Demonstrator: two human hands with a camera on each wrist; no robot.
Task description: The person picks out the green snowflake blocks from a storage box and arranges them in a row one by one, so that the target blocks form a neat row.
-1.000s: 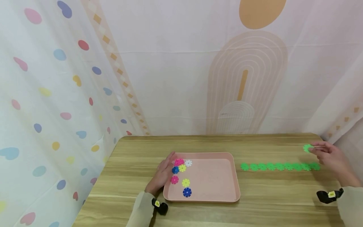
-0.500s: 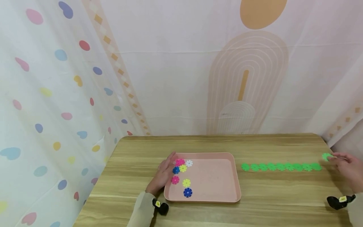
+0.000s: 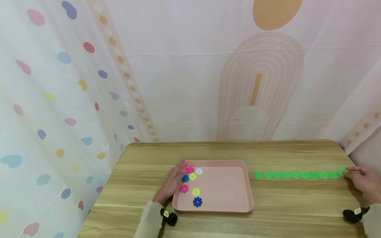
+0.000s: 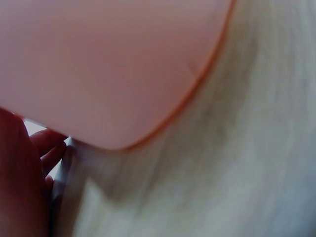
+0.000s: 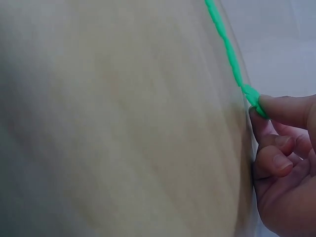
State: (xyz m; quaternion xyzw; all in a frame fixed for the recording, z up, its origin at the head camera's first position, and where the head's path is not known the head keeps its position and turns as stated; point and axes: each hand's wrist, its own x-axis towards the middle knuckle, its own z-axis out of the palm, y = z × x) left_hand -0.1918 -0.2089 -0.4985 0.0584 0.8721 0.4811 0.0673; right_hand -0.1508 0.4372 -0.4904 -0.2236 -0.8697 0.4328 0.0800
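Note:
In the head view, my right hand (image 3: 364,181) pinches a green notched snowflake disc (image 3: 341,171) between thumb and fingers, at the right end of a row of several green discs (image 3: 294,175). The right wrist view has the held disc (image 5: 252,98) tilted against the row's end; whether the two are joined I cannot tell. My left hand (image 3: 169,182) rests with fairly straight fingers along the left rim of a pink tray (image 3: 226,188). In the left wrist view, the fingers (image 4: 47,140) lie beside the tray wall, partly hidden by it.
Inside the tray's left part lie several loose discs: pink (image 3: 184,188), yellow (image 3: 196,191), blue (image 3: 197,202) and white (image 3: 198,171). A patterned curtain (image 3: 184,82) hangs behind the wooden table (image 3: 148,162). The row extends near the table's right edge.
My right hand has moved right, then down and slightly left, bringing the green disc from above the row to its right end. The left hand and tray have stayed put.

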